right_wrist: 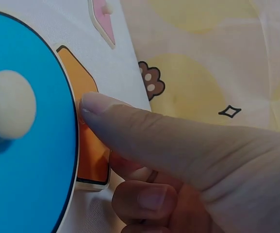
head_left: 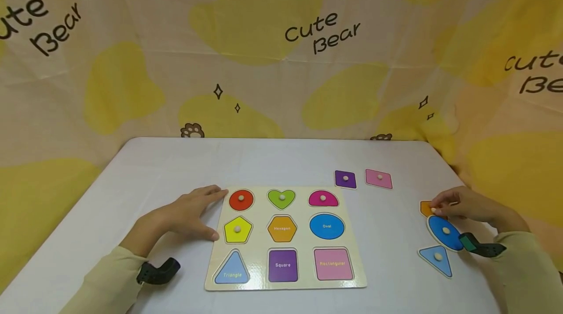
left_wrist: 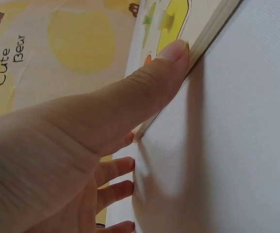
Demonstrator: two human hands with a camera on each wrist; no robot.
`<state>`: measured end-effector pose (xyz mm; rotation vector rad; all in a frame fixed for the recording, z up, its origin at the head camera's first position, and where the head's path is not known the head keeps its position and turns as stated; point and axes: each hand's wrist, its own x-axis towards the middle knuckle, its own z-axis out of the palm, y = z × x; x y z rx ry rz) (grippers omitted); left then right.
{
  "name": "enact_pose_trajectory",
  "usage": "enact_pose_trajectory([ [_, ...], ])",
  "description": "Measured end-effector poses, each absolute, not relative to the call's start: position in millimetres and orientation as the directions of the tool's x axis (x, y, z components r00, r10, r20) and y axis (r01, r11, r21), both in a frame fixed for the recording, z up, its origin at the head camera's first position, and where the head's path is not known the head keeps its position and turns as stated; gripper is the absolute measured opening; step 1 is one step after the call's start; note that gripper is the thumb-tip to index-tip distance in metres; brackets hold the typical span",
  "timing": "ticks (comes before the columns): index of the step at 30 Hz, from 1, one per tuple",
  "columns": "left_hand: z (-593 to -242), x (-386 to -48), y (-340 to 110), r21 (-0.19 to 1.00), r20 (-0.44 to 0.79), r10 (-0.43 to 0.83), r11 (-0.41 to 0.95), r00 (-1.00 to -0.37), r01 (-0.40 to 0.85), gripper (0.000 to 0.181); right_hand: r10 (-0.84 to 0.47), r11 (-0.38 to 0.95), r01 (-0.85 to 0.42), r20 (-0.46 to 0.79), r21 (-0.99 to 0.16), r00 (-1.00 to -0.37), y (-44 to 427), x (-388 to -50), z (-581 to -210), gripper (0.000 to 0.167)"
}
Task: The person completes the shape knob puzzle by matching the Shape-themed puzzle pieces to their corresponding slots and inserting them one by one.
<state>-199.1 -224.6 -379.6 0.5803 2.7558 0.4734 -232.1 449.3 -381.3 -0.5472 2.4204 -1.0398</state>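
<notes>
The left hand [head_left: 186, 213] rests at the left edge of the wooden puzzle board [head_left: 259, 282], thumb and fingers spread; in the left wrist view its thumb [left_wrist: 144, 90] touches the board's edge. At the right, the right hand [head_left: 470, 206] pinches the knob of the orange hexagon piece [head_left: 425, 208]; the right wrist view shows the thumb [right_wrist: 130, 121] over the orange piece [right_wrist: 89, 160], hiding the knob. Beside it lies the blue oval piece [head_left: 444, 240], partly over the orange one. On the board are red [head_left: 241, 203], green heart [head_left: 281, 202], magenta [head_left: 323, 203] and yellow [head_left: 237, 236] pieces.
A light blue triangle piece [head_left: 436, 265] lies in front of the oval. Behind the board's right side are a purple square piece [head_left: 340, 182] and a pink rectangle piece [head_left: 374, 182]. A patterned cloth [head_left: 264, 59] hangs behind the white table [head_left: 154, 167].
</notes>
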Motion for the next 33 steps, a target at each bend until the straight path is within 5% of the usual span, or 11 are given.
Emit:
enact_pose_trajectory([
  [8,-380.5,-197.2,-225.9,0.378,-0.224,0.416,0.871,-0.881,0.315,0.103,-0.494,0.666,-0.205,-0.217,-0.717,-0.842,443.9,-233.8,-382.1,0.019],
  [21,-378.2,-196.0,-224.0,0.372,-0.217,0.414,0.872,-0.884,0.317,0.102,-0.217,0.869,-0.107,-0.177,-0.483,-0.960,423.1,-230.8,-371.2,0.030],
  [33,-380.0,-196.3,-223.2,0.367,-0.221,0.400,0.879,-0.890,0.305,0.102,-0.225,0.856,-0.133,-0.129,-0.499,-0.966,411.4,-233.6,-373.3,0.029],
])
